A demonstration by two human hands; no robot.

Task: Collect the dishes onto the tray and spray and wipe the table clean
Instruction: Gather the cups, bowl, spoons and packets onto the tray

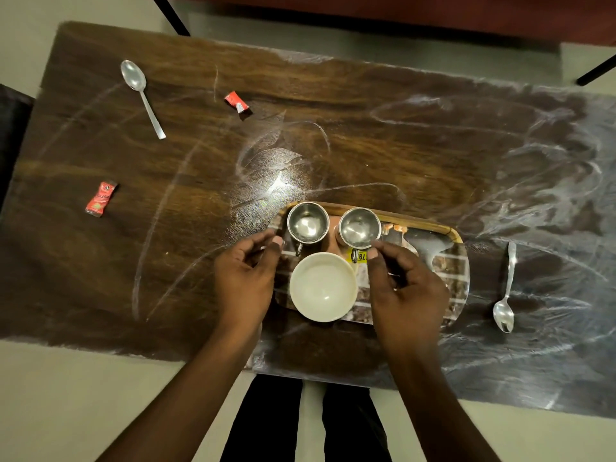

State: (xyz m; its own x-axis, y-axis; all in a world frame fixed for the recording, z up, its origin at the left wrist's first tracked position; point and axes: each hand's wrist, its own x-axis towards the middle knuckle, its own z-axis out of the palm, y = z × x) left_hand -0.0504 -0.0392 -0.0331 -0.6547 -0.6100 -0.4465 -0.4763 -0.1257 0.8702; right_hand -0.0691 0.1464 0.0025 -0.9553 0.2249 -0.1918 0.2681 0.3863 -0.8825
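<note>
Cups (308, 222) and bowl (322, 286) sit on the tray (458, 261); we hover both grips, left (245, 278) and right (405, 285), loosely open and empty. The spoon (506, 291) lies on the desk (366, 145) right of the tray, lengthwise toward us, nearest our right grip.

Open tabletop (366, 135) beyond the tray (456, 235); scattered spoons, sachets.

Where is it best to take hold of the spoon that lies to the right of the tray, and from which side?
Probably at the handle. The spoon lies flat on the table, apart from the tray, its bowl toward the person and its thin handle pointing away. The right hand is nearer; it could come from above and pinch the handle's middle across its narrow edges.
</note>
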